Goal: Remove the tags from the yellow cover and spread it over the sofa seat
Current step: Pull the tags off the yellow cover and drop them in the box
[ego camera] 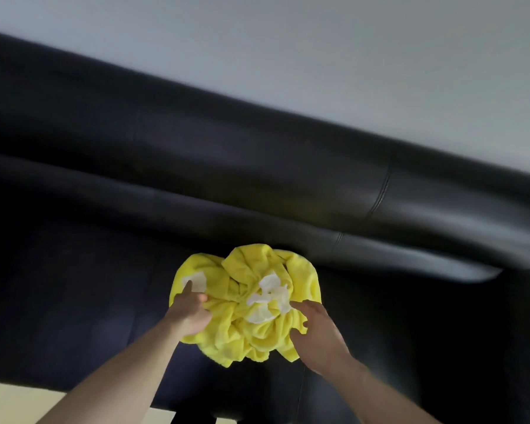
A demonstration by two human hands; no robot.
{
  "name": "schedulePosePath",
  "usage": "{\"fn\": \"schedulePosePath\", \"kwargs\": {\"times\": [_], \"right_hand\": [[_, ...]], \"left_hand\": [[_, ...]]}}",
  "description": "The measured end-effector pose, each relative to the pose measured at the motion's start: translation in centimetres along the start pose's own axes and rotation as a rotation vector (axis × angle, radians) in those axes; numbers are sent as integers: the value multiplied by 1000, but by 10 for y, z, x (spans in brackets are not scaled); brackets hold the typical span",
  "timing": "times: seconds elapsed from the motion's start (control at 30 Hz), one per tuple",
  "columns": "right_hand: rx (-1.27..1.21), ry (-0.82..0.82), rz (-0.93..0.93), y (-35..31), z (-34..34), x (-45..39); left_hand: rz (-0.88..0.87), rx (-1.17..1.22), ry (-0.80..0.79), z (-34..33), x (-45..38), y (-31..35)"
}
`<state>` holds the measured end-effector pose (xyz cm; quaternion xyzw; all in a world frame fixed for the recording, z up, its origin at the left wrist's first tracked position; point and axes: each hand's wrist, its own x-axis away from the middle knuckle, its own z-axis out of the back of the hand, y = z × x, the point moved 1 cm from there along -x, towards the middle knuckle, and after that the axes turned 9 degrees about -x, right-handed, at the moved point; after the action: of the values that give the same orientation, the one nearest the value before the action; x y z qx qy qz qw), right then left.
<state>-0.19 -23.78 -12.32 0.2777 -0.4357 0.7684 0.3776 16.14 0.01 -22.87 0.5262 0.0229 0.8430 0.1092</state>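
Squarely between both hands — yellow cover [245,304]

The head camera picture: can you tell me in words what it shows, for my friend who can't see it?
Two bare hands hold a bunched-up yellow cover over a dark sofa seat. The left hand touches a white tag with one finger, while the right hand grips the cloth beside more crumpled white tags.

Hands [251,322] seemingly gripping bunched yellow cover [245,328]
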Motion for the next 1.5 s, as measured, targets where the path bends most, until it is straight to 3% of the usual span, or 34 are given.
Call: {"fn": "schedulePosePath", "kwargs": {"times": [0.17,0.37,0.47,0.7,0.97,1.2,1.5], "right_hand": [[-32,-17,-5,5,-10,-19],[-94,-46,-31,-6,-21,-30],[-169,-5,-84,-12,-25,-31],[-439,374,-6,-19,-17,3],[-665,538,55,-22,-9,38],[-676,424,1,-39,-12,74],[-594,395,-19,-43,7,182]], "left_hand": [[17,49,69,-5,-13,-10],[-34,154,451,6,35,-23],[-123,199,560,8,62,-26],[-233,209,513,6,91,-18],[-276,283,433,8,104,6],[-337,299,428,29,144,16],[-487,277,390,46,231,33]]}}
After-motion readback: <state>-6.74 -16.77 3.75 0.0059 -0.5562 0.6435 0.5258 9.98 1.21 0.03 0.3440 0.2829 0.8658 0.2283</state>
